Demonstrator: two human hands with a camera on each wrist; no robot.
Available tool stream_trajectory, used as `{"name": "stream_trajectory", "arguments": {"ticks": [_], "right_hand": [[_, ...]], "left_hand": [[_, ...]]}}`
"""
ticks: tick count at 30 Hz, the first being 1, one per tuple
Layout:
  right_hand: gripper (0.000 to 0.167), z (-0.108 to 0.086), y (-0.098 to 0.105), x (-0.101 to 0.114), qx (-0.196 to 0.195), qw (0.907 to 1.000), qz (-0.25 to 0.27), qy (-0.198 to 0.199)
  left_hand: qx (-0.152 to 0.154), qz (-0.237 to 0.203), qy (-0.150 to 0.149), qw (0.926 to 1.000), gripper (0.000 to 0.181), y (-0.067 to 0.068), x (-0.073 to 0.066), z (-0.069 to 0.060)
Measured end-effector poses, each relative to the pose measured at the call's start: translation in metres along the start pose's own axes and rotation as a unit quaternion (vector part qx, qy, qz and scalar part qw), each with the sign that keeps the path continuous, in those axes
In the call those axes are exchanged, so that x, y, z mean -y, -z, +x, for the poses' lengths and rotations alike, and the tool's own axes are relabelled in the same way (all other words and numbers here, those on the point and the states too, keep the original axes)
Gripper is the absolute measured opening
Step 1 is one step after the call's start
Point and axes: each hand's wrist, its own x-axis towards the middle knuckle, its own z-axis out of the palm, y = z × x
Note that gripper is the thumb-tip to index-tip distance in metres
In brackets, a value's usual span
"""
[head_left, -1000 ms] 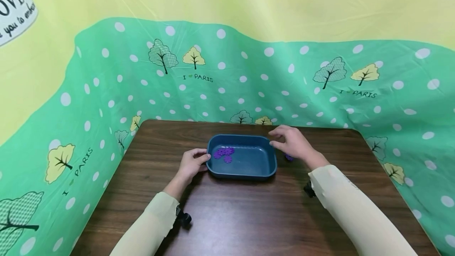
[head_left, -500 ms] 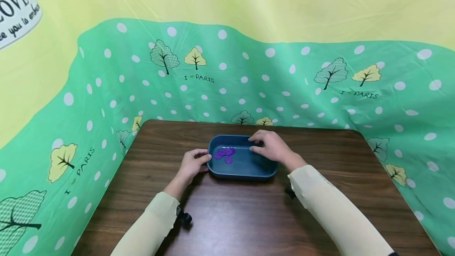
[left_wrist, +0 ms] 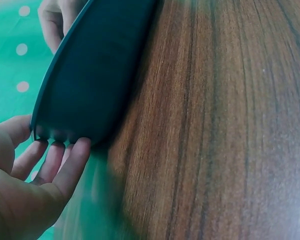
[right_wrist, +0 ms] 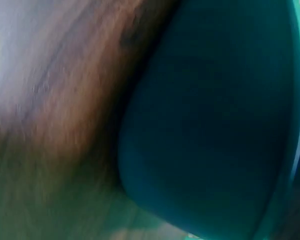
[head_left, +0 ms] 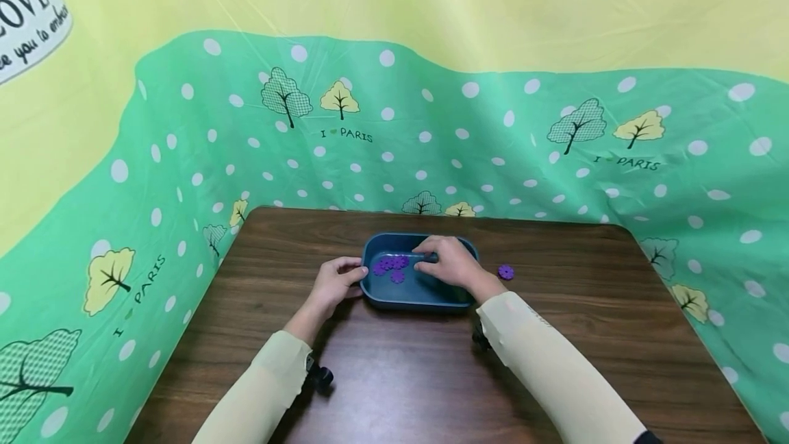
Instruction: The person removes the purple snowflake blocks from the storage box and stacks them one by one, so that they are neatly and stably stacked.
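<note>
Both hands are at the blue box (head_left: pixel 419 305), which sits upright on the brown counter (head_left: pixel 382 382). Leftmost, the left hand (head_left: pixel 335 283) pinches its end, thumb at the rim and bent fingers against the outer wall. That is a sensible hold: the box looks like stiff, smooth plastic, probably light enough to slide if knocked, and the rim should give the thumb an edge to bear on where the wall alone might slip. Just inside that end lies a cluster of purple flowers (head_left: pixel 398 262), several close together on the floor of the box, one nearer the front. They look thin, light and unlikely to break; whether they bend cannot be told. Lying flat, they would probably be easiest to lift by the notched edge between thumb and fingertip. Farther right, the right hand (head_left: pixel 453 261) reaches over the box, thumb and fingers bent with a gap between them; whether it has hold of anything small cannot be told, and the right wrist view shows only the outer wall, blurred. Beyond the right end, a loose flower (head_left: pixel 506 272) lies on the counter, near the box but apart from it, its edge free for a light pinch.
</note>
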Motion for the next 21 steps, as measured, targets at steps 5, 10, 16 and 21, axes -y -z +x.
{"name": "stream_trajectory", "arguments": {"ticks": [5, 10, 16, 21], "right_hand": [[0.030, 0.002, -0.012, 0.002, 0.014, 0.9998, 0.010, -0.007], [0.028, 0.004, -0.022, 0.004, 0.033, 0.9994, 0.007, -0.008], [0.028, 0.009, -0.029, 0.009, 0.054, 0.9982, 0.006, -0.023], [0.029, 0.013, -0.033, 0.011, 0.069, 0.9972, -0.001, -0.031]], "left_hand": [[0.002, -0.003, 0.003, 1.0000, 0.037, -0.001, -0.001, -0.001], [0.006, -0.004, 0.006, 1.0000, 0.037, 0.000, -0.002, 0.000], [0.010, -0.002, 0.006, 0.9999, 0.035, 0.001, -0.002, 0.002], [0.010, -0.003, 0.009, 0.9999, 0.036, 0.002, -0.001, 0.002]]}}
